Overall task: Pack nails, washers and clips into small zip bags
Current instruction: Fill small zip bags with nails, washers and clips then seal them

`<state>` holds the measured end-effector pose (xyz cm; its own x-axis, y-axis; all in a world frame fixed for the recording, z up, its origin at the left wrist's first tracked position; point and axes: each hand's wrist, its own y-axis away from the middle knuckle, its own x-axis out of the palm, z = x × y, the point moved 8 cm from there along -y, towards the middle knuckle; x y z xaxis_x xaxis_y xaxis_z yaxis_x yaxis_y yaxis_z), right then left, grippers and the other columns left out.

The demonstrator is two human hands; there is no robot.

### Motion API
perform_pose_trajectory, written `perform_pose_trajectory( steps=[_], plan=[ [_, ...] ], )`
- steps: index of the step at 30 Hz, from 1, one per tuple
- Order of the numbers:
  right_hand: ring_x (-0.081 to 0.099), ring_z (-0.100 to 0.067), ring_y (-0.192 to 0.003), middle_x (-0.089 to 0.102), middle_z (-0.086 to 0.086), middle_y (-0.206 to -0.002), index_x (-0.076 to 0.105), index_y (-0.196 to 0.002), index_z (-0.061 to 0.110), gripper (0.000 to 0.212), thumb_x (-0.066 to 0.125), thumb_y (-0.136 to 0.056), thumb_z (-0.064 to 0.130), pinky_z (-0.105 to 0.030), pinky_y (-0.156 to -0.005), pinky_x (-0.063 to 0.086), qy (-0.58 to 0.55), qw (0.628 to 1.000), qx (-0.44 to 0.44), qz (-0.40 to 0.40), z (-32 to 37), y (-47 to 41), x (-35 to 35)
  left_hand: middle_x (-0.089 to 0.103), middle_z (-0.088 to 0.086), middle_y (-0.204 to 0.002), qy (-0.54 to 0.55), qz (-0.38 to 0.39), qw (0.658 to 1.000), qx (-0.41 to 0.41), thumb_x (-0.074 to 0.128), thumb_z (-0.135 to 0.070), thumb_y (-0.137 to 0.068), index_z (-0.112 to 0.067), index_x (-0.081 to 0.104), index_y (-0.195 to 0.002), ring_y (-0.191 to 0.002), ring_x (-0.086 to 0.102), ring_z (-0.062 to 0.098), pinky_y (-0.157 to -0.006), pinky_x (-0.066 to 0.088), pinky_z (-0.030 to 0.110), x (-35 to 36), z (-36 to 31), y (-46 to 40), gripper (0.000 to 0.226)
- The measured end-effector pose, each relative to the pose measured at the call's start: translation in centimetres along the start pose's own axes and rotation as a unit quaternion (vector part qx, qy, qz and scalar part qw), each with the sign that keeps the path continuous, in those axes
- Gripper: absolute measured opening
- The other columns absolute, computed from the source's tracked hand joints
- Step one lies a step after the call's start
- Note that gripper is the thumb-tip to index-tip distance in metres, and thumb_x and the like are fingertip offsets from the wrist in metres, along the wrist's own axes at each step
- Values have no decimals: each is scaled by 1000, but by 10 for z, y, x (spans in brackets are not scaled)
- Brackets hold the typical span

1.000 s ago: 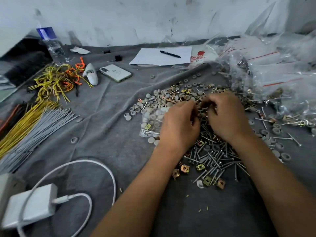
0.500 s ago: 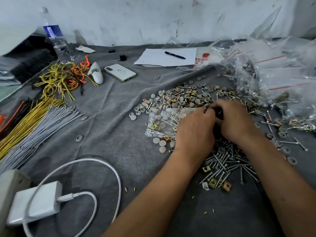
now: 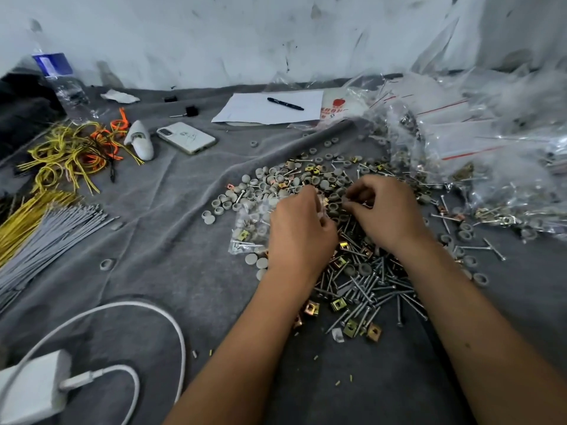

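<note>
A small zip bag (image 3: 249,230) lies on the grey cloth, partly filled with nails, grey washers and a clip. My left hand (image 3: 299,231) pinches the bag's mouth at its right end. My right hand (image 3: 388,210) hovers just right of that mouth, its fingers curled and pinching a small grey part too small to name. Loose grey washers (image 3: 273,184) spread out beyond the hands. A heap of nails (image 3: 368,286) and brass clips (image 3: 339,303) lies under and in front of my wrists.
Filled zip bags (image 3: 460,142) are heaped at the right. Paper with a pen (image 3: 285,104) and a phone (image 3: 185,138) lie at the back. Yellow and orange ties (image 3: 70,151), grey ties (image 3: 46,237), a bottle (image 3: 61,84) and a charger with cable (image 3: 33,391) are at the left.
My hands, which were close together over the pile, have drawn slightly apart. The right hand has lifted with its fingertips pinched together; the left stays at the bag's mouth.
</note>
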<state>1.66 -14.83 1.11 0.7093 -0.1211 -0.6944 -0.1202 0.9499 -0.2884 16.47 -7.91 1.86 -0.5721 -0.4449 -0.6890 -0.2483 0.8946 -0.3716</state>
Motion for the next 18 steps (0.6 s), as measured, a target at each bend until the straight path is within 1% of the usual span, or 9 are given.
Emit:
perform_pose_trajectory(
  steps=[2,4,6,8,10,11,13,16,18],
  plan=[
    [59,3,-71,67,11,-80,74,-97,20,11,80,-88,19,-15,-58,40,-1,999,19,-28,-5,-1,-6,58,0,-68,9,11,1000,-1,63,-2,-84,-12,57,-78,-61,54,10,-49,36,16,-1,2,-3,13],
    [63,-5,-70,70,6,-83,74,-96,20,11,80,-87,17,-19,-59,44,25,998,37,-54,-10,-1,-12,62,1,-70,23,32,999,-8,63,-2,-84,-12,61,-80,-66,59,13,-55,47,22,-1,5,-6,12],
    [68,-16,-80,74,0,-91,75,-99,19,13,80,-87,16,-25,-70,52,58,995,37,-67,-11,-1,-14,63,1,-73,29,48,998,-14,66,-3,-83,-13,62,-80,-68,61,14,-58,52,26,0,8,-7,12],
    [65,-24,-99,73,-3,-102,75,-104,19,19,80,-86,19,-34,-87,53,98,993,-1,-64,-6,-2,-12,63,1,-73,24,53,998,-11,69,-4,-81,-14,61,-78,-68,61,14,-57,51,26,1,8,-6,13],
    [54,-28,-114,69,-3,-113,74,-111,22,22,77,-89,26,-40,-98,44,142,986,-65,-50,8,-2,-4,62,1,-71,15,48,999,-5,68,-4,-81,-14,60,-76,-67,60,13,-55,45,23,2,7,-5,14],
    [49,-29,-117,67,-2,-117,74,-115,24,24,74,-92,28,-41,-99,41,156,982,-103,-39,15,-1,1,62,0,-71,14,42,999,-7,67,-5,-83,-14,61,-75,-66,59,13,-54,44,22,2,8,-6,14],
    [43,-29,-118,65,0,-124,73,-122,24,27,67,-96,29,-43,-96,43,179,970,-166,-6,28,2,14,62,-1,-69,24,31,999,-18,69,-7,-86,-13,64,-75,-66,59,12,-55,45,23,0,13,-9,14],
    [39,-28,-126,57,8,-139,66,-134,27,34,57,-101,33,-47,-100,42,226,955,-182,60,33,6,35,65,-3,-68,73,5,996,-57,72,-9,-83,-16,66,-76,-66,63,13,-58,50,26,-8,22,-13,12],
    [39,-27,-127,57,9,-140,65,-135,27,36,58,-101,35,-47,-102,40,228,956,-170,68,32,4,37,69,0,-70,131,-27,986,-103,70,-11,-82,-18,66,-81,-65,67,19,-58,55,34,-15,31,-14,8]
  ],
)
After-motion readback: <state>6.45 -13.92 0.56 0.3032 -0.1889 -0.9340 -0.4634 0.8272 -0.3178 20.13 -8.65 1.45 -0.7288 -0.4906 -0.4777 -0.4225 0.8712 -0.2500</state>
